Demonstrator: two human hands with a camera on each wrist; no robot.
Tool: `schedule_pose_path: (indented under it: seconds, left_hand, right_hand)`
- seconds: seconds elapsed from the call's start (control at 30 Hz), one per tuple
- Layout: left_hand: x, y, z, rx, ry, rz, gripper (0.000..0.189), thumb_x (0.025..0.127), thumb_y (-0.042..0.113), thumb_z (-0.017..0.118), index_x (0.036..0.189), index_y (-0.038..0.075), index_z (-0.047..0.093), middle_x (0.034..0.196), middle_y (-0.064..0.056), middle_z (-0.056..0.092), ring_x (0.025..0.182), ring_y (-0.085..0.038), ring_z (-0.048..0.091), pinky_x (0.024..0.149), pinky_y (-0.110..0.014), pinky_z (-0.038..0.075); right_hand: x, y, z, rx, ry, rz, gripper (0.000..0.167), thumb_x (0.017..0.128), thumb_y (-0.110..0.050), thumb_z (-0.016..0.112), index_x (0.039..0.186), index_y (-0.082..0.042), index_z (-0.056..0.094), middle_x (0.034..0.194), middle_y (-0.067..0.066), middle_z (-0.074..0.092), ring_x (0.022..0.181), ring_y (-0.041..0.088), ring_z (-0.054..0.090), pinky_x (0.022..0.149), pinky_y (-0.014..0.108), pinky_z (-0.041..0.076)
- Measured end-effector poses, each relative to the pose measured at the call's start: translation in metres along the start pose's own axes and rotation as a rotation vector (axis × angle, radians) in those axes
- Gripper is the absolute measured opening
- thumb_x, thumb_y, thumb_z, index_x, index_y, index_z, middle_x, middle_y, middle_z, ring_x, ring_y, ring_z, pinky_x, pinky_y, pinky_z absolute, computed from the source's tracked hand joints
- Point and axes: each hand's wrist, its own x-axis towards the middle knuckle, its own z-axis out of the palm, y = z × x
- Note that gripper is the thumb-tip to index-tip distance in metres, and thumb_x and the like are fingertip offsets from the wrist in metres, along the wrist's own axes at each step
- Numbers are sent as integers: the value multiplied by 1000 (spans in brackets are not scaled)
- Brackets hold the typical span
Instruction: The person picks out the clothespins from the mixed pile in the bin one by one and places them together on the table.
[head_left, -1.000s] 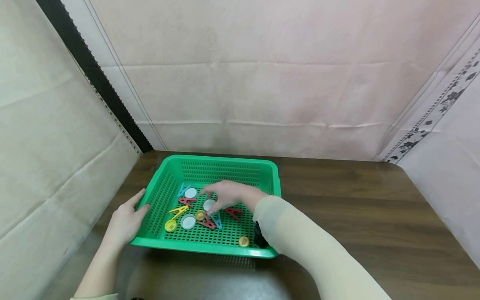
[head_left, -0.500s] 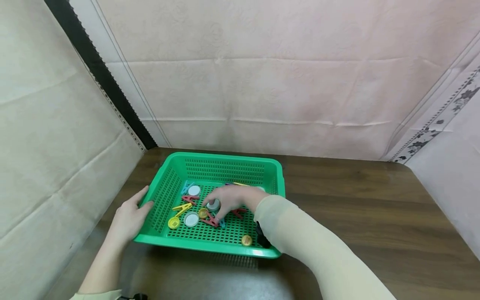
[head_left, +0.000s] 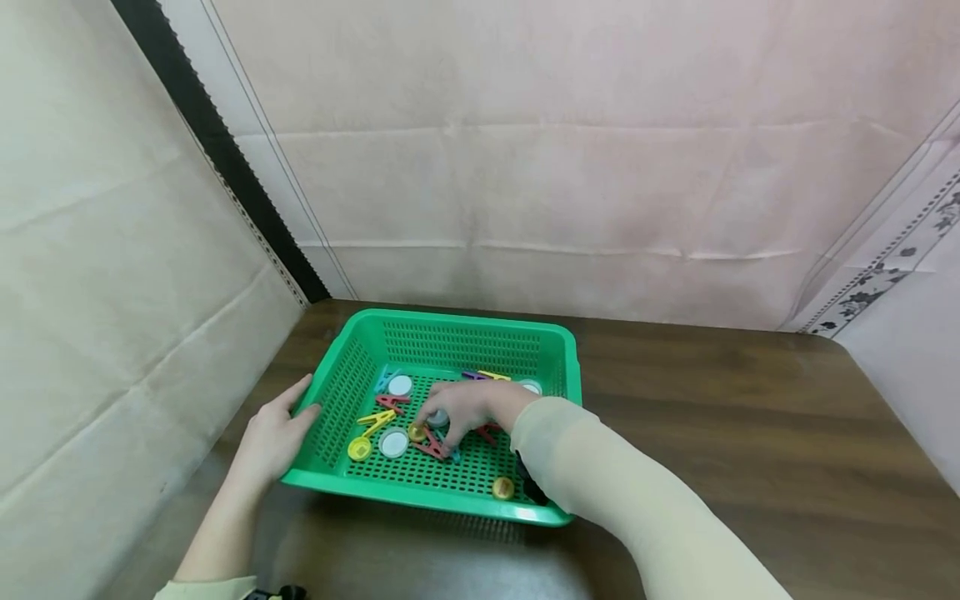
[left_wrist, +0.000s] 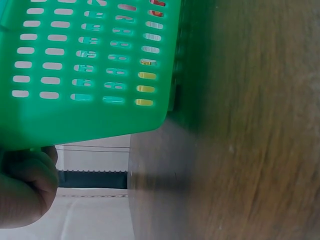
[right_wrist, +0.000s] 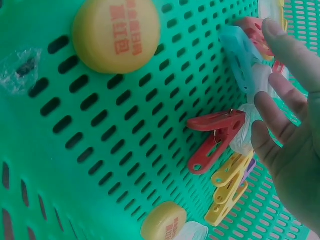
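Observation:
A green perforated basket (head_left: 427, 495) stands on the wooden table, holding coloured clothespins and bottle caps. My left hand (head_left: 270, 440) grips its left rim, thumb over the edge; curled fingers show in the left wrist view. Inside the basket my right hand (head_left: 468, 408) reaches down with thumb and fingers apart. Its thumb is close to a red clothespin (head_left: 427, 446) and a blue clothespin (right_wrist: 242, 60); its fingertips are near a gold cap (head_left: 417, 432) and a whitish cap (head_left: 437, 418). Contact is hard to tell. Another red clothespin (right_wrist: 215, 140) lies beside that hand.
At the basket's left lie a yellow clothespin (head_left: 377, 422), a yellow cap (head_left: 359, 449) and white caps (head_left: 393, 442). A gold cap (head_left: 502, 488) sits near the front right corner. Pale cloth (head_left: 525, 192) hangs behind the table (head_left: 697, 400).
My right hand has moved down toward the front of the basket, its thumb now at the red and blue clothespins. The left hand keeps its place on the rim. The view has shifted slightly.

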Motion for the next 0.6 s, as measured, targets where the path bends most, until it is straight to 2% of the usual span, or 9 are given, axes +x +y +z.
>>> schedule_pose_path:
  seconds: [0.3,0.6]
  left_hand:
    - [-1,-4,3,11,3,-5,61,98,39,41,150,13,23,128,-26,48,61,-21,51,56,-33,40]
    - [1,-3,3,7,10,5,61,98,38,42,150,13,24,131,-26,46,61,-21,51,56,-33,40]
  right_hand:
    - [7,-4,10,-59,-8,-8,57,75,-36,79,127,-35,55,124,-5,36,104,8,42,83,27,40]
    - [7,-6,11,-90,18,-27,54,75,-36,79,125,-31,57,123,-5,38,101,7,42,83,25,40]
